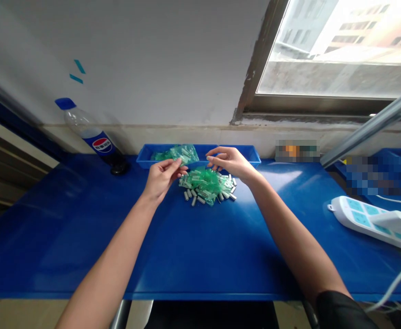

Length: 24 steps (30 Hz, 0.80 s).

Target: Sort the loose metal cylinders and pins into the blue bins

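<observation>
My left hand [162,179] pinches a small clear green plastic bag [186,154] between thumb and fingers, in front of a blue tray [145,157]. Whatever the bag contains is too small to make out. To its right my right hand [228,161] hovers with bent fingers apart, and nothing shows in them. Below both hands lies a pile of green plastic bags [205,180]. Several small silver metal cylinders [200,199] are strewn around the pile's near edge. More green plastic rests inside the tray, partly hidden by the held bag.
A cola bottle [99,141] stands at the back left by the wall. At right, a white power strip [368,219] with a plug and cables lies on the blue table [187,256]. A metal post [368,125] slants up near the window.
</observation>
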Available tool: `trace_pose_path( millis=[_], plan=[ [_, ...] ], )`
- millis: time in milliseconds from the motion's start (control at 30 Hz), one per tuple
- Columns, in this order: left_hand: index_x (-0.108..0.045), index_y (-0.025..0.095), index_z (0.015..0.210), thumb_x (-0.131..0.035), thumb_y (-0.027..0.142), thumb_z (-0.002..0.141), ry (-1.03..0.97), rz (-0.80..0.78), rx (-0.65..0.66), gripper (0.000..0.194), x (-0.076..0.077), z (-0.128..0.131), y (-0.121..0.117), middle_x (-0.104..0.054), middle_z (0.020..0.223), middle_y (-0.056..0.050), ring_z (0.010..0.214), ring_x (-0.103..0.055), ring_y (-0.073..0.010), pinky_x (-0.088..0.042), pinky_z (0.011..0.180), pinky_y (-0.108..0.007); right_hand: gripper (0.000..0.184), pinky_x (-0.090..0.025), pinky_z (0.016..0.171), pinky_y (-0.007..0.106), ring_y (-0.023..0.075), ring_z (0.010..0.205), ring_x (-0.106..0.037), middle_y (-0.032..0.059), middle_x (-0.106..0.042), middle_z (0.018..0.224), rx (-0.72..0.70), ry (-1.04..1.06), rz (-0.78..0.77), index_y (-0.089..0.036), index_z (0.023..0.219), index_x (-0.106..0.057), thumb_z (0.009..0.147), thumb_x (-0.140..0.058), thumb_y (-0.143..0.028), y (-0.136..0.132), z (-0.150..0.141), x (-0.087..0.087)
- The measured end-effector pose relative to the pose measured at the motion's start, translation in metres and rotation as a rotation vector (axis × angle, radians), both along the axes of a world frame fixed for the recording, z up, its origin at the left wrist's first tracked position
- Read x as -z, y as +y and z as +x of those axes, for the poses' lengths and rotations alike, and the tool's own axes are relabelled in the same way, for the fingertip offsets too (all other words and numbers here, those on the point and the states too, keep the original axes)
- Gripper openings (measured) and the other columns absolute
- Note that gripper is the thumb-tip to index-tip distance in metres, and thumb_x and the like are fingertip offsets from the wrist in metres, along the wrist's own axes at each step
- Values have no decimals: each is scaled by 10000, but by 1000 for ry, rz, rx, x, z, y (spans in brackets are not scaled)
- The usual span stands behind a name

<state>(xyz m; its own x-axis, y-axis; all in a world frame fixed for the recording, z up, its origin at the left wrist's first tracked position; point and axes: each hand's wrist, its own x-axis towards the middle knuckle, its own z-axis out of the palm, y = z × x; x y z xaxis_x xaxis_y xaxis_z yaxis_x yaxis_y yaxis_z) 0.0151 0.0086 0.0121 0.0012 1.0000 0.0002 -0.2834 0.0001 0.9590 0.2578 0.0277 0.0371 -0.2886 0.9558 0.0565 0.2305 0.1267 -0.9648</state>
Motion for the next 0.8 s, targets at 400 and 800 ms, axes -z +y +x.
trace_pose_path(
  millis=[400, 800],
  plan=[
    [-789, 107, 972, -750, 172, 845, -226, -128, -179, 148, 10, -6, 11, -802, 951, -107, 810, -756, -126, -576, 696, -179, 264, -556, 795, 303, 211, 907, -748, 69, -811, 992, -121, -436, 231, -195, 1082, -771, 844, -782, -309, -3, 3, 0],
    [-811, 148, 1005, -720, 394, 891, 414, 221, 109, 285, 21, 14, -7, -813, 914, -98, 785, -769, -222, -607, 758, -313, 335, -557, 780, 295, 216, 895, -745, 62, -804, 958, -66, -514, 310, -182, 1064, -792, 731, -821, -175, -2, 1, 3]
  ],
)
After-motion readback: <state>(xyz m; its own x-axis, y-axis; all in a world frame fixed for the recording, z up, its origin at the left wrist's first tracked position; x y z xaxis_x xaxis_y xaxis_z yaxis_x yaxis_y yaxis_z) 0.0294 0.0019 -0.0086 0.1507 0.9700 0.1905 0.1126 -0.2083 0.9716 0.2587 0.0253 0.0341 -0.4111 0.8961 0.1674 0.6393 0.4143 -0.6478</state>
